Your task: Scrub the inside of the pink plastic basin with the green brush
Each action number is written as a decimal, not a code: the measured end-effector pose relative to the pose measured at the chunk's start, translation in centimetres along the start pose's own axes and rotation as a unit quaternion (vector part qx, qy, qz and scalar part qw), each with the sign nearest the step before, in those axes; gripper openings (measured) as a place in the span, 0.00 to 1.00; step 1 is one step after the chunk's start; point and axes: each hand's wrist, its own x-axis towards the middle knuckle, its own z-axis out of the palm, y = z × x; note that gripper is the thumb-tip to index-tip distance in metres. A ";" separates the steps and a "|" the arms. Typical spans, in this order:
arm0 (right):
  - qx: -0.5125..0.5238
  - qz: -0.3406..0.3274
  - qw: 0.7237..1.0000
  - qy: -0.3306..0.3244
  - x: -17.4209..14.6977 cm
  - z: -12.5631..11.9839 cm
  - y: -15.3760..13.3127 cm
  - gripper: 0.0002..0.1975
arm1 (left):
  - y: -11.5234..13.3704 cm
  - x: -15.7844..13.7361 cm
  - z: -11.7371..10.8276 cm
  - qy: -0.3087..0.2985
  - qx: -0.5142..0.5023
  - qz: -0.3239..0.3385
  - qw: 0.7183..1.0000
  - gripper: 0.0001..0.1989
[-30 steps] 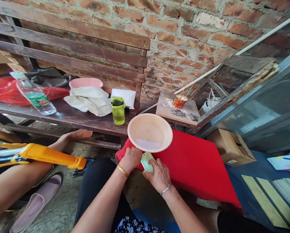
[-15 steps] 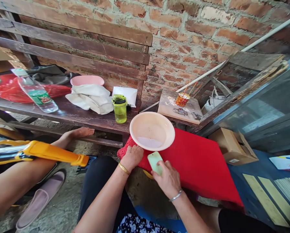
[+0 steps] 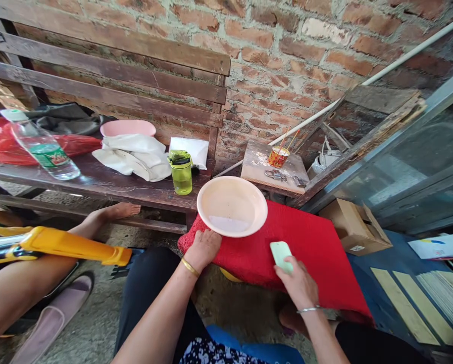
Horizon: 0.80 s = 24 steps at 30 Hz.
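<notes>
Clamped between thumb and fingers of the right hand (image 3: pixel 301 285), a pale green slab (image 3: pixel 281 255) is over the red cloth (image 3: pixel 309 247), right of the basin (image 3: pixel 261 202). From where I stand, the left hand (image 3: pixel 204 247) has its fingers bent at the basin's near rim; I can't tell whether they grip it. Beyond, a green bottle (image 3: pixel 181 178) stands on the wooden bench (image 3: pixel 143 191), before the brick wall (image 3: pixel 256 60).

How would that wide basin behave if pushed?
The basin would probably slide rather than tip, since it looks wide and low. Its smooth, thin rim suggests something fairly stiff. The bright patch inside may be water, which could slosh.
</notes>
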 end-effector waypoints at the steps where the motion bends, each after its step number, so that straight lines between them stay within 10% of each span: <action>1: 0.009 0.038 0.999 -0.004 0.2 -0.3 2.4 0.21 | 0.0 0.0 0.1 0.003 0.000 0.000 1.000 0.17; 7: 0.047 0.182 0.982 0.033 0.9 -2.0 13.4 0.31 | 0.0 0.0 0.5 0.011 0.013 0.011 1.000 0.18; 18: 0.050 -0.165 0.984 0.051 -1.6 1.2 -3.0 0.14 | 3.5 -0.5 -1.0 -0.023 0.025 0.072 0.997 0.19; 24: 0.055 -0.031 0.997 0.042 0.0 0.4 4.5 0.15 | 5.3 -0.5 1.0 -0.005 0.045 0.108 0.993 0.16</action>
